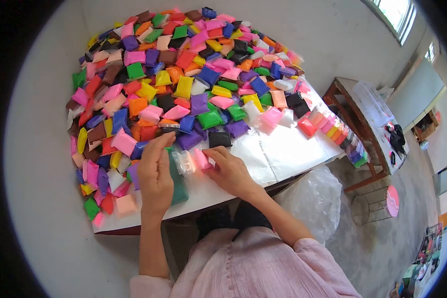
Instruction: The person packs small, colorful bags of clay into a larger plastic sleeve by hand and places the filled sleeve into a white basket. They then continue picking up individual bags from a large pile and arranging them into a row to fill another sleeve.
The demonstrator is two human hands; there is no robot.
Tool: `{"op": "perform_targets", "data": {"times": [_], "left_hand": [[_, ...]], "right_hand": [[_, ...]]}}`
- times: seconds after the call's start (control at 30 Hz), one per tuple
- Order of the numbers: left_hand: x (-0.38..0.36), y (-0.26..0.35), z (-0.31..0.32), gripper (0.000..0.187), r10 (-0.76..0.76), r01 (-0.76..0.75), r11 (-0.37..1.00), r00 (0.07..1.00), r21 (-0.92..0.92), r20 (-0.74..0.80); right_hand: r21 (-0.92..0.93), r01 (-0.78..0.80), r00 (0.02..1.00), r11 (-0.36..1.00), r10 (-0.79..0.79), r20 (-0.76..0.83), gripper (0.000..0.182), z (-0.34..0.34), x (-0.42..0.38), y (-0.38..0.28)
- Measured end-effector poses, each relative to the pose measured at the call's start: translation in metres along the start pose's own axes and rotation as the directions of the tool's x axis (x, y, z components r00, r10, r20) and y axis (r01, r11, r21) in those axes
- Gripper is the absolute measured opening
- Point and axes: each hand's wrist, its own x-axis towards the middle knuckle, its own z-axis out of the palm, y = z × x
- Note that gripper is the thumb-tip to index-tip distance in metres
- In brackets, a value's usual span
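My right hand [229,171] pinches a small pink packet [200,159] between thumb and fingers at the front of the table. Just left of it, a whitish, see-through packet [185,162] lies over the edge of a dark green board [179,186]. My left hand [156,171] stands on edge above the board's left side, fingers stretched out and held together. Its fingertips are right at a black packet [168,131] on the near side of the heap. A purple packet [188,141] and another black packet [219,139] lie beyond my hands.
A large heap of colourful packets [184,87] covers the white table [263,154]. A row of stacked packets [338,133] runs along its right end. A clear plastic bag [313,198] hangs at the front edge. Farther right are a wooden table [352,124] and a pink-topped stool [392,201].
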Motion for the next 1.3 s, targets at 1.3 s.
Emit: {"op": "perform_targets", "data": {"times": [1.3], "left_hand": [[0.003,-0.020,0.030,0.030,0.303,-0.390,0.899,0.882,0.197,0.362]], "right_hand": [[-0.610,-0.137,0.956,0.780,-0.057,-0.288,0.047,-0.096,0.039,0.120]]}}
